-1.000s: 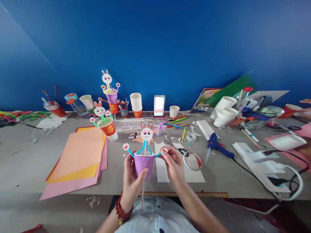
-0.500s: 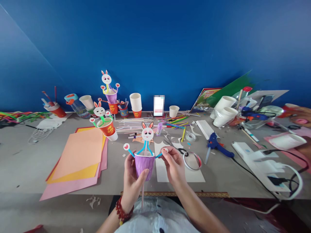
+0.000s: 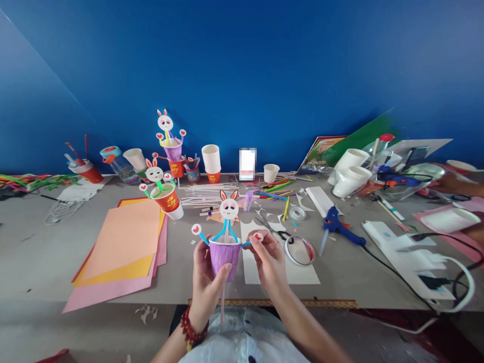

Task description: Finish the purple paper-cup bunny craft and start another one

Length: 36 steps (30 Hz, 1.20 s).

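"What do my hands hold?"

"Your left hand wraps its fingers around the purple cup, upright before you, its straw running toward 6 o'clock. At 2 o'clock from the cup, your right hand pinches a heart paw between thumb and fingertips."

"What has just changed?"

"Little. Your right fingertips sit a touch lower, and more of the heart shows past your thumb. The cup keeps its place, so I'd judge the work is all at that paw."

"And beyond?"

"A tape roll at 3, then a glue gun between 2 and 3. Farther, an orange rabbit cup between 10 and 11, unmoved. A co-worker's arm, between 2 and 3, has shifted. Farthest, a blurred screen at 12."
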Each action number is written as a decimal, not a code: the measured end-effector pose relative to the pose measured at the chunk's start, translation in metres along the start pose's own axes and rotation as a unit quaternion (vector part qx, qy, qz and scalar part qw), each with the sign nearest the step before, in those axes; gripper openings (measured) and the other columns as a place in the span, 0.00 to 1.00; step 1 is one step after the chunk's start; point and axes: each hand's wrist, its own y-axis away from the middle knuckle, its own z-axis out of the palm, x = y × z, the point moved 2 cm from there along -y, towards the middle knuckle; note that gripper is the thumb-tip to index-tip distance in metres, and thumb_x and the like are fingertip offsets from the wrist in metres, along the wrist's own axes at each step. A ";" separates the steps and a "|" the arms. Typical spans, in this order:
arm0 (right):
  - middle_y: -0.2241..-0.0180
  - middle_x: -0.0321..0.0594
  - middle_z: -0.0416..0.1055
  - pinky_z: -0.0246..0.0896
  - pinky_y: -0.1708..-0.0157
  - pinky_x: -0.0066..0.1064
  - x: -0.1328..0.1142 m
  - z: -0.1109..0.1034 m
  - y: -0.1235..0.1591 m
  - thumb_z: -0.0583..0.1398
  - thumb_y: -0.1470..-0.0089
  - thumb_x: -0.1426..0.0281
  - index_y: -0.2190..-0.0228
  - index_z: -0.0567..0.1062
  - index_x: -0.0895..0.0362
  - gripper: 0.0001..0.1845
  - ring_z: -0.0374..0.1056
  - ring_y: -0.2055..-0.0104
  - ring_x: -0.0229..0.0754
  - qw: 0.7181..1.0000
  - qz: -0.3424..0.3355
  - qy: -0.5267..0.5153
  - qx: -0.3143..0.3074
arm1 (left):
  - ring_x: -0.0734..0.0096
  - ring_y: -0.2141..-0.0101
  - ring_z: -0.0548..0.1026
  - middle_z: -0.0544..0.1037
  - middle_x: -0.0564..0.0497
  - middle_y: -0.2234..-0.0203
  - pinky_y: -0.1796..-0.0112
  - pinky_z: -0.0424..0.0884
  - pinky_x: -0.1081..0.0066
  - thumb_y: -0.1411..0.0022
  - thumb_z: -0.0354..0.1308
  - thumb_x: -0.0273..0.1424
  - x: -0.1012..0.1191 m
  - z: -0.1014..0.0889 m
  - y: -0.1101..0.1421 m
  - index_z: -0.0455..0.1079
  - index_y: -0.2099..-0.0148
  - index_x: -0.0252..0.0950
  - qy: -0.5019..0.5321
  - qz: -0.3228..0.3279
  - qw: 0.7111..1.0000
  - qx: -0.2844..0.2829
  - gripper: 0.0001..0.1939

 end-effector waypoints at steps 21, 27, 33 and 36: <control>0.72 0.35 0.74 0.64 0.68 0.28 0.003 -0.007 -0.002 0.69 0.48 0.62 0.70 0.78 0.54 0.09 0.68 0.70 0.37 0.997 -0.051 0.051 0.008 | 0.57 0.45 0.71 0.71 0.43 0.46 0.48 0.70 0.63 0.41 0.65 0.37 0.000 0.000 -0.001 0.59 0.40 0.44 0.014 -0.003 1.000 0.009 0.30; 0.69 0.36 0.76 0.66 0.65 0.28 0.001 -0.006 -0.002 0.69 0.48 0.62 0.67 0.79 0.54 0.10 0.71 0.68 0.37 0.997 -0.048 0.054 -0.019 | 0.59 0.44 0.70 0.68 0.44 0.43 0.48 0.70 0.66 0.40 0.65 0.37 -0.003 -0.003 0.000 0.58 0.39 0.45 0.016 -0.007 1.000 0.009 0.31; 0.63 0.39 0.77 0.69 0.64 0.29 0.005 -0.004 0.003 0.71 0.51 0.64 0.60 0.78 0.53 0.15 0.71 0.65 0.39 0.997 -0.013 0.058 -0.041 | 0.57 0.44 0.69 0.68 0.43 0.42 0.48 0.70 0.64 0.41 0.65 0.37 -0.005 -0.002 -0.001 0.58 0.39 0.44 0.023 -0.006 1.000 0.015 0.31; 0.68 0.36 0.75 0.68 0.66 0.27 0.008 -0.002 0.002 0.71 0.51 0.64 0.68 0.78 0.55 0.10 0.69 0.69 0.37 0.997 -0.019 0.064 -0.041 | 0.56 0.45 0.70 0.68 0.42 0.42 0.48 0.71 0.63 0.41 0.65 0.37 -0.004 -0.002 0.000 0.57 0.39 0.43 0.025 -0.006 1.000 0.012 0.32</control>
